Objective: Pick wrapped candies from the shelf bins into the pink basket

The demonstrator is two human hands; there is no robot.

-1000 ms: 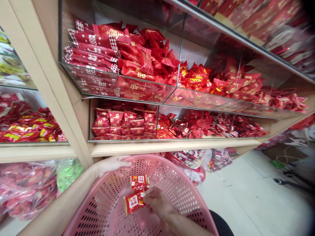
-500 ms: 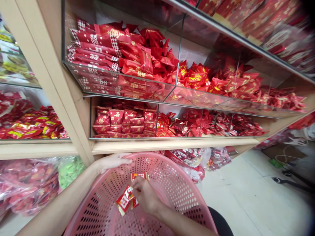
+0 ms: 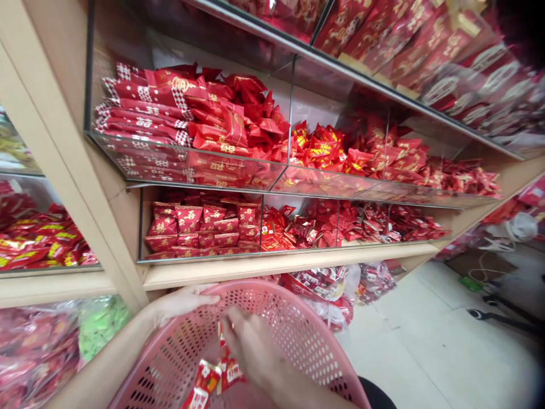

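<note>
A pink perforated plastic basket is tilted below the shelves. My left hand grips its upper left rim, with the fingers laid over the edge. My right hand reaches inside the basket, its fingers curled and slightly blurred. At its fingertips a small red-and-gold wrapped packet stands on end, pinched as far as the blur shows. Close under that hand lies another red packet. Lower left in the basket rests a red packet with gold ends. The right palm is hidden from me.
Glass-fronted shelf bins hold many red packets in front of me. A wooden ledge runs just above the basket. Clear bags of packets lie under it, with a green bag at left. Tiled floor shows at right.
The view has shifted, so the shelves sit lower and further left. My right hand has moved within the basket, and the packets beneath it lie differently. My left hand stays on the rim.
</note>
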